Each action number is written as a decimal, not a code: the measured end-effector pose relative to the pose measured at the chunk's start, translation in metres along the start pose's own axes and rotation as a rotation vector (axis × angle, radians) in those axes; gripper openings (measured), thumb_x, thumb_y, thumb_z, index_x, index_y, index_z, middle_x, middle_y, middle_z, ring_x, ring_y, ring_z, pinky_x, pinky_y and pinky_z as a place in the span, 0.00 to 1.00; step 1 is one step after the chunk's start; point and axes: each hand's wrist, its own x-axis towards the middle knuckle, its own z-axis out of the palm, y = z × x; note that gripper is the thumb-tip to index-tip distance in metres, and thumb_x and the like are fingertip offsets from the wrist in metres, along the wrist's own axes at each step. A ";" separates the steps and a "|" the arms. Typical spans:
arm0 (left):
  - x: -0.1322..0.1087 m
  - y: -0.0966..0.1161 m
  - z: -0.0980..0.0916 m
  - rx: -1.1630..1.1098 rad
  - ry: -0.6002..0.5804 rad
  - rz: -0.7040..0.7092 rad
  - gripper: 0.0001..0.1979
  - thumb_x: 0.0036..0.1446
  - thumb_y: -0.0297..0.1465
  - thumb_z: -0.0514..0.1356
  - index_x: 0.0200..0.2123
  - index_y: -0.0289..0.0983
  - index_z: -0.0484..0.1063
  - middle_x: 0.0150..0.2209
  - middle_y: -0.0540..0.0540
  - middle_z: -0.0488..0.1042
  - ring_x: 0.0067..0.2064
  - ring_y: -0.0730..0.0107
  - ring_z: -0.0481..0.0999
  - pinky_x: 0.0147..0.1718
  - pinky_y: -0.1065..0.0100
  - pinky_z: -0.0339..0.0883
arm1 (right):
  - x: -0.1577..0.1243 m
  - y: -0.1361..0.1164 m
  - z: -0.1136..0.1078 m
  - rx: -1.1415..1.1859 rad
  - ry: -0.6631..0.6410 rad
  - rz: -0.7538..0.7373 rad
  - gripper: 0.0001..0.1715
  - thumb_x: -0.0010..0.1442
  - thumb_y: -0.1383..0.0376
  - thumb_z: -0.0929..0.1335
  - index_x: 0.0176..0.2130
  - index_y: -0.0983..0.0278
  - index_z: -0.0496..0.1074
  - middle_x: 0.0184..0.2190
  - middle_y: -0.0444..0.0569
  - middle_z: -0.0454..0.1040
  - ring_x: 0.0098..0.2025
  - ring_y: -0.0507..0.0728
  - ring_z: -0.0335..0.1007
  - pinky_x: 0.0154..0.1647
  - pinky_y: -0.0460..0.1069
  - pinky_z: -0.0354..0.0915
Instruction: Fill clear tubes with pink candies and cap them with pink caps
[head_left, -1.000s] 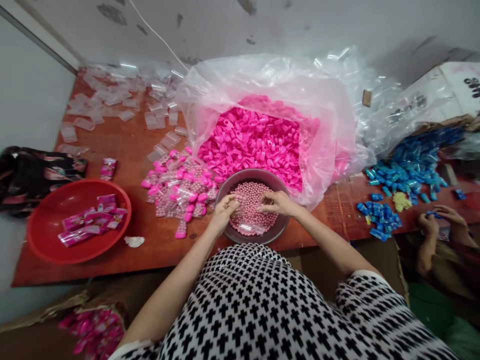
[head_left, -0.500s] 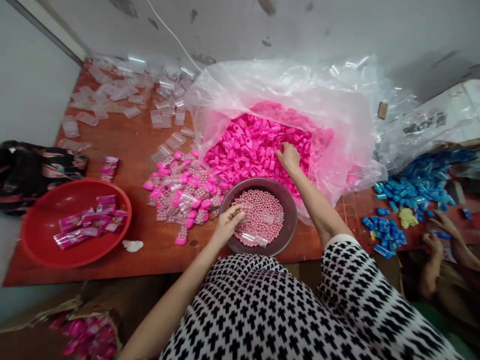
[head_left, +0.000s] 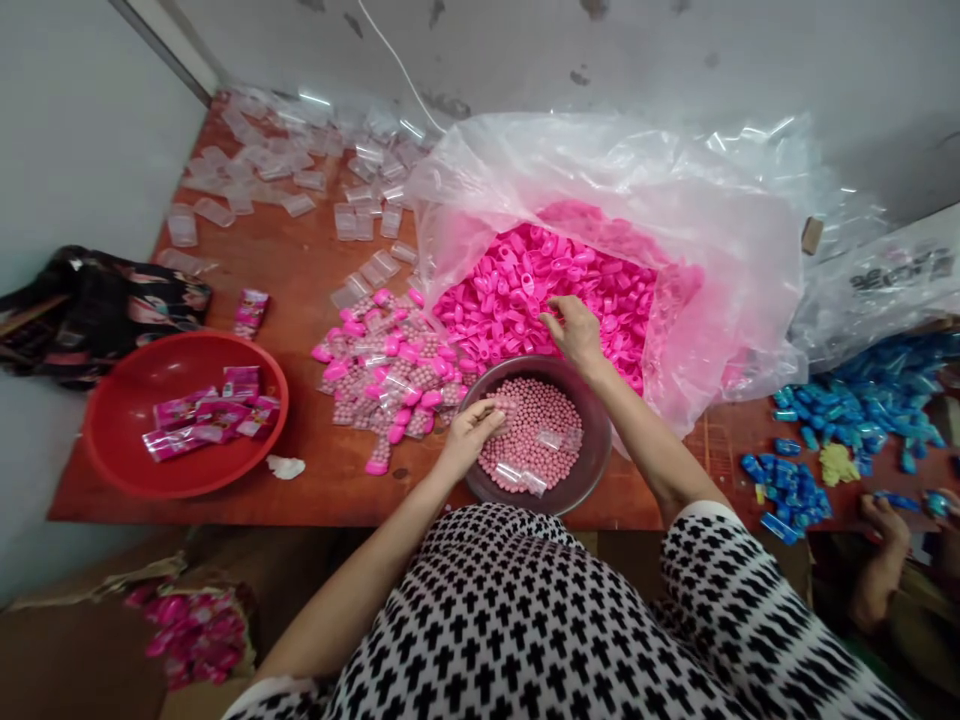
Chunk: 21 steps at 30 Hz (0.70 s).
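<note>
My left hand (head_left: 472,438) is over the left rim of a dark bowl (head_left: 600,455) of small pink beads (head_left: 536,425). Its fingers pinch a small clear plastic container (head_left: 507,408) with pink beads showing inside. Other clear containers (head_left: 523,477) lie on the beads. Behind the bowl, my right hand (head_left: 576,332) is at the heap of bright pink plastic caps (head_left: 517,275), palm down with fingers curled; what its fingertips hold is hidden. The heap lies in an open clear plastic bag (head_left: 742,230).
Capped bead-filled containers (head_left: 397,375) are piled left of the bowl. A red basin (head_left: 112,450) holds pink packets (head_left: 221,418). Empty clear containers (head_left: 277,160) lie at the back left. A co-worker's hand (head_left: 885,525) is at the right near blue pieces (head_left: 795,495).
My right hand has drawn slightly back toward the bowl, its fingers more curled. My left hand keeps the container over the bowl. The whole view has shifted, with things appearing farther right.
</note>
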 end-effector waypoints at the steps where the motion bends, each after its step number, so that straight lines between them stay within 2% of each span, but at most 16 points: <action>1: -0.001 0.001 0.000 -0.005 0.001 0.002 0.24 0.42 0.43 0.68 0.41 0.35 0.74 0.41 0.43 0.78 0.42 0.62 0.77 0.43 0.57 0.75 | 0.002 -0.007 0.004 -0.013 0.001 0.010 0.17 0.64 0.59 0.60 0.46 0.65 0.70 0.44 0.55 0.72 0.45 0.59 0.68 0.47 0.53 0.63; 5: -0.004 0.004 -0.003 -0.034 0.020 0.006 0.23 0.42 0.42 0.69 0.40 0.35 0.75 0.41 0.44 0.78 0.39 0.65 0.78 0.42 0.58 0.75 | 0.015 -0.021 0.013 -0.055 0.022 0.046 0.18 0.65 0.58 0.60 0.48 0.65 0.68 0.45 0.55 0.72 0.44 0.59 0.68 0.45 0.53 0.63; 9: -0.005 0.003 -0.009 -0.057 0.045 0.003 0.22 0.41 0.41 0.69 0.38 0.35 0.75 0.38 0.45 0.78 0.37 0.67 0.77 0.42 0.59 0.75 | 0.029 -0.030 0.010 -0.130 0.013 0.032 0.18 0.65 0.59 0.59 0.48 0.65 0.68 0.45 0.55 0.73 0.44 0.59 0.68 0.43 0.53 0.64; 13: -0.004 0.001 -0.013 -0.072 0.060 0.001 0.22 0.40 0.41 0.69 0.37 0.34 0.75 0.37 0.46 0.78 0.36 0.68 0.77 0.40 0.60 0.76 | 0.042 -0.049 0.005 -0.294 -0.026 0.109 0.19 0.65 0.58 0.60 0.49 0.67 0.68 0.46 0.59 0.73 0.45 0.61 0.69 0.42 0.54 0.64; 18: -0.002 0.007 -0.016 -0.063 0.037 0.046 0.22 0.43 0.42 0.68 0.39 0.35 0.75 0.41 0.43 0.78 0.40 0.64 0.78 0.40 0.61 0.76 | 0.061 -0.068 0.000 -0.437 -0.157 0.223 0.18 0.62 0.61 0.62 0.45 0.72 0.71 0.39 0.63 0.75 0.42 0.65 0.72 0.41 0.57 0.65; 21: 0.001 0.015 -0.016 -0.045 0.048 0.111 0.22 0.46 0.43 0.66 0.41 0.35 0.75 0.44 0.42 0.78 0.42 0.62 0.78 0.40 0.61 0.75 | 0.055 -0.069 -0.012 -0.400 -0.142 0.157 0.17 0.63 0.63 0.61 0.46 0.70 0.71 0.40 0.62 0.75 0.44 0.65 0.71 0.43 0.58 0.65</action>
